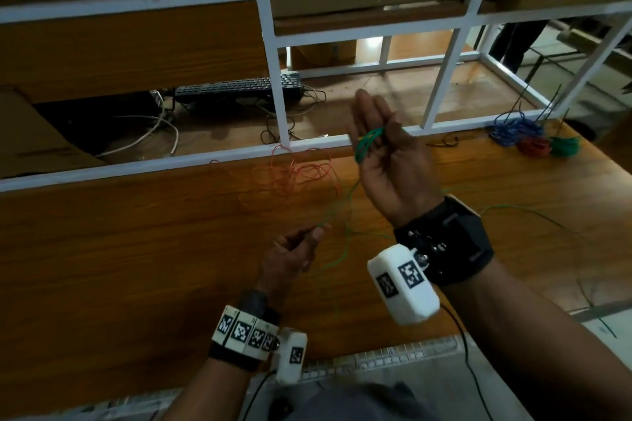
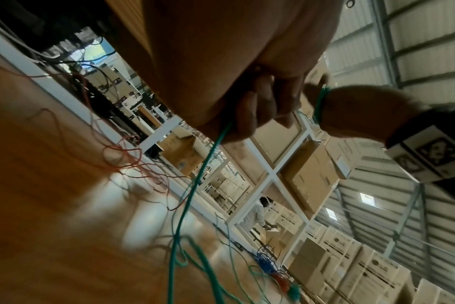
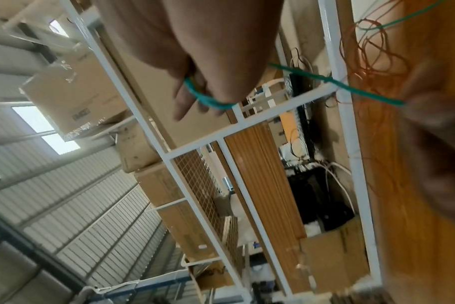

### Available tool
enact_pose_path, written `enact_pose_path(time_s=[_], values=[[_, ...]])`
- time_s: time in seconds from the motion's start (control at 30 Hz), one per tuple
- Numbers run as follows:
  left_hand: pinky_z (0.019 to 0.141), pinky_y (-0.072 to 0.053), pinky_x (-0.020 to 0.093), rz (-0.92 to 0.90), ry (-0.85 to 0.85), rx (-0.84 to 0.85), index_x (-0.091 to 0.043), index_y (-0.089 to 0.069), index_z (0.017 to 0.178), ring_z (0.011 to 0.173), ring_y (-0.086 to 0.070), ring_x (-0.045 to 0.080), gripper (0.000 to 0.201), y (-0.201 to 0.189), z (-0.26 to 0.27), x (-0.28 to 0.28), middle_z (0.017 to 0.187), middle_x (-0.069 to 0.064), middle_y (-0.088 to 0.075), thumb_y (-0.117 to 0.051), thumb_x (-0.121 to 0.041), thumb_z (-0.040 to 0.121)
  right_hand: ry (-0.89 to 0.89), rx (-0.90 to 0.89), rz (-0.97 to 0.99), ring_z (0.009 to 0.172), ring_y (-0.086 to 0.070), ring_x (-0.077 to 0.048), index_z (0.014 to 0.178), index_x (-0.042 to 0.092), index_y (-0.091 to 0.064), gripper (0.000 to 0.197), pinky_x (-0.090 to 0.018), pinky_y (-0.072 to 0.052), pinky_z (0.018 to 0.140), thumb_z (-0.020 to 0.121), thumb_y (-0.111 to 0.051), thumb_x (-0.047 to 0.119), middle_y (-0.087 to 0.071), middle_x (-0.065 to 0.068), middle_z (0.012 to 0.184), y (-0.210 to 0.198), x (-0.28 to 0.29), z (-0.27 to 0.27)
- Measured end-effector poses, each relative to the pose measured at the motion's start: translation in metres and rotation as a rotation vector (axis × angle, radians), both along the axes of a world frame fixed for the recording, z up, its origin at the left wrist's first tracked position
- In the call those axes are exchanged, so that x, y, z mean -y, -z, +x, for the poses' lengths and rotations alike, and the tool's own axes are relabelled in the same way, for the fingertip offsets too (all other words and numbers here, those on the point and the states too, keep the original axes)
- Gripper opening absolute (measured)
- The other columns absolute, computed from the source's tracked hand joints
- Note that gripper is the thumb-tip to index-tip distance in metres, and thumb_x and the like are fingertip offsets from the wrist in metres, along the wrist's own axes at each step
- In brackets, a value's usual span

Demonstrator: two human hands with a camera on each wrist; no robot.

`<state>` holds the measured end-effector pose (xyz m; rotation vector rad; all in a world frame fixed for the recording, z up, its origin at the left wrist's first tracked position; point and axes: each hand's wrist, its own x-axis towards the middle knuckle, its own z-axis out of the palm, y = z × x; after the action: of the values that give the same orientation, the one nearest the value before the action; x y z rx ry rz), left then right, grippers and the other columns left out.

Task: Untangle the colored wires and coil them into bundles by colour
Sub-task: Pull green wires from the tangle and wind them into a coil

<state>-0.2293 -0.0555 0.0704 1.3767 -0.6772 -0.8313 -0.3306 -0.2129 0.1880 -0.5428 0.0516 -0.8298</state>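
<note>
A: Where is the green wire just now?

B: Several turns of it are looped round the right hand, which is raised palm up above the counter. The fingers are nearly straight and the thumb lies against the loops; whether that grip truly pinches them, I cannot tell.

A: And the other end?

B: A strand runs down from the loops to the left hand, which sits lower and nearer the body. Its grip is closed on the wire, thumb and fingertips pinching the strand; the left wrist view shows the fingers curled round it. More green wire trails loose over the counter to the right.

A: What else lies on the wood?

B: A loose tangle of red wire near the far edge, between the two hands and beyond them. It is touched by neither hand.

A: Anything coiled?

B: At the far right corner, three bundles close together: a blue bundle, a red bundle and a green bundle.

A: Behind the counter?

B: A white frame, and a black keyboard with cables on the level below.
</note>
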Motion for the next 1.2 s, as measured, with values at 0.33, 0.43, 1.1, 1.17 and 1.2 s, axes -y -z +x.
enact_pose_path(time_s=[0.33, 0.43, 1.1, 1.17, 1.2], values=[[0.064, -0.055, 0.021, 0.002, -0.084, 0.551, -0.028, -0.077, 0.092, 0.079, -0.071, 0.006, 0.016, -0.021, 0.041, -0.039, 0.087, -0.014, -0.076, -0.075, -0.014, 0.084, 0.070, -1.336, -1.550, 0.091, -0.069, -0.036, 0.096, 0.009, -0.071, 0.030, -0.050, -0.055, 0.080, 0.106, -0.047, 0.023, -0.073, -0.014, 0.101, 0.088, 0.019, -0.025], [0.058, -0.053, 0.020, -0.143, -0.049, 0.820, -0.014, -0.076, 0.100, 0.073, -0.068, 0.007, 0.014, -0.040, 0.057, -0.030, 0.089, -0.005, -0.074, -0.074, -0.012, 0.086, -0.492, -1.301, -1.443, 0.081, -0.069, -0.025, 0.090, 0.011, -0.077, 0.069, -0.049, -0.056, 0.082, 0.107, -0.030, 0.059, -0.077, -0.003, 0.094, 0.075, 0.001, -0.028], [0.060, -0.052, 0.028, 0.294, -0.192, 0.417, -0.028, -0.073, 0.079, 0.067, -0.068, 0.007, 0.009, 0.004, 0.034, -0.006, 0.072, -0.005, -0.073, -0.081, -0.030, 0.078, 0.559, -0.780, -0.981, 0.102, -0.072, -0.012, 0.102, 0.019, -0.074, 0.034, -0.041, -0.055, 0.093, 0.111, -0.041, 0.027, -0.076, -0.007, 0.103, 0.048, 0.015, 0.015], [0.054, -0.046, 0.014, 0.241, -0.216, 0.193, -0.020, -0.069, 0.077, 0.056, -0.061, -0.001, 0.012, -0.001, 0.033, -0.011, 0.062, -0.011, -0.069, -0.072, -0.012, 0.086, 0.465, -1.155, -1.366, 0.101, -0.071, -0.016, 0.097, 0.015, -0.071, 0.033, -0.039, -0.054, 0.089, 0.109, -0.043, 0.029, -0.073, -0.007, 0.099, 0.070, 0.024, 0.011], [0.050, -0.043, 0.011, 0.176, -0.223, 0.041, -0.015, -0.067, 0.079, 0.052, -0.057, -0.001, 0.016, -0.003, 0.035, -0.012, 0.061, -0.011, -0.068, -0.065, -0.003, 0.089, 0.374, -1.266, -1.509, 0.100, -0.070, -0.024, 0.092, 0.014, -0.069, 0.034, -0.040, -0.053, 0.088, 0.108, -0.044, 0.030, -0.072, -0.009, 0.097, 0.080, 0.025, 0.008]])
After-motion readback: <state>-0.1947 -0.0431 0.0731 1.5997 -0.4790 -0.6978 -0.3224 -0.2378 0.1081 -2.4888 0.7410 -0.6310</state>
